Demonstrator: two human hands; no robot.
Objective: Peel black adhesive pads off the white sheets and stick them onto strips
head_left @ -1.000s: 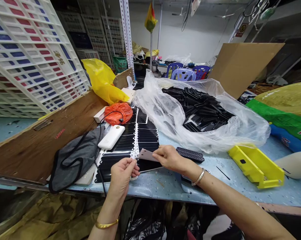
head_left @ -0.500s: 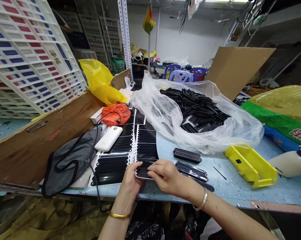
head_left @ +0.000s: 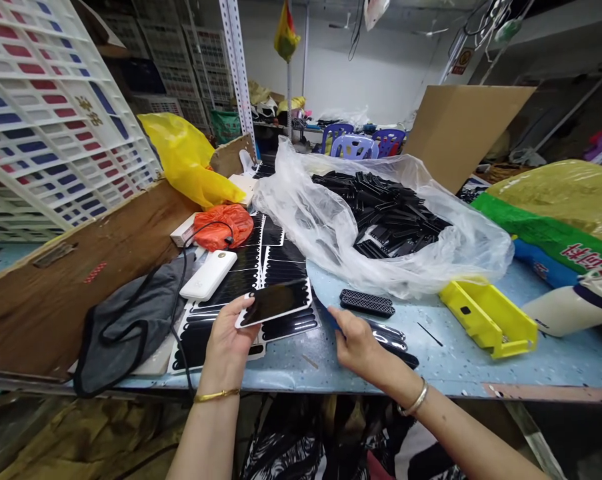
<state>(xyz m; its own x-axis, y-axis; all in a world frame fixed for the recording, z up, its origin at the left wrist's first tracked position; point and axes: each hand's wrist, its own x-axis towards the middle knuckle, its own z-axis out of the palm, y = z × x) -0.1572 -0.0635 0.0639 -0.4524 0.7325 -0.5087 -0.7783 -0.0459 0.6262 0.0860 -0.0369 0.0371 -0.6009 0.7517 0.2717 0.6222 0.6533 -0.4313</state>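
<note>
My left hand [head_left: 233, 327] grips a small white-edged sheet with a glossy black face [head_left: 275, 303], tilted above the table, thumb on its left end. My right hand [head_left: 353, 337], to the right of it, pinches a thin dark strip [head_left: 325, 308] that points up and left, apart from the sheet. Beneath and left of my left hand lie white-backed sheets of black strips [head_left: 285, 263]. Just beyond my right hand sits a black piece with a latticed face [head_left: 367, 303]. Several smooth, shiny black pieces [head_left: 388, 335] lie beside it, partly hidden by my right hand.
A clear plastic bag [head_left: 331, 233] full of black parts [head_left: 391, 207] spreads behind. At right are a yellow bin [head_left: 485, 317] and a pale bottle [head_left: 561, 310]. Left are a white power bank [head_left: 208, 275], a grey cloth [head_left: 125, 327], an orange bag [head_left: 221, 227] and a wooden board [head_left: 81, 273].
My hands have moved apart. The left lifts and tilts the black-faced sheet; the right has drawn away to the right with the dark strip. The camera view has shifted slightly.
</note>
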